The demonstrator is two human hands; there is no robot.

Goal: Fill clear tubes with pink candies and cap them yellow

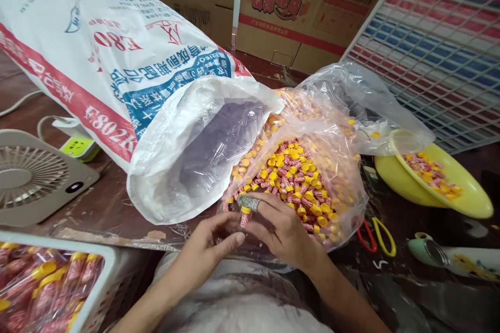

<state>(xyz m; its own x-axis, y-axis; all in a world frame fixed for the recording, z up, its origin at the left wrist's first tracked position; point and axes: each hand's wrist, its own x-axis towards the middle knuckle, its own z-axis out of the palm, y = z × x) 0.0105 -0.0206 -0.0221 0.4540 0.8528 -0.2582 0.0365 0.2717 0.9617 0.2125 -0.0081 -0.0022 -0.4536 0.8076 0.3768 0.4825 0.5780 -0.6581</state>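
Note:
Between my two hands stands a small bottle [245,217] with a yellow cap and a red-and-white patterned body. My right hand [287,226] pinches it, its index finger wrapped in a grey patterned cover near the cap. From the other side my left hand [221,237] closes on the bottle, index finger at its side and thumb below. Just beyond my hands, a clear plastic bag [347,187] lies open, full of many such capped bottles [292,177]. Left of it gapes the mouth of a large white woven sack [167,166], showing a purplish lining.
At lower left is a white basket [111,270] of packed bottles; a fan [29,177] and power strip [80,148] sit above it. On the right are a yellow bowl [390,171], scissors [385,239] and a floral-patterned cylinder [469,263]. Cardboard boxes [269,36] and a white wire rack [441,52] stand behind.

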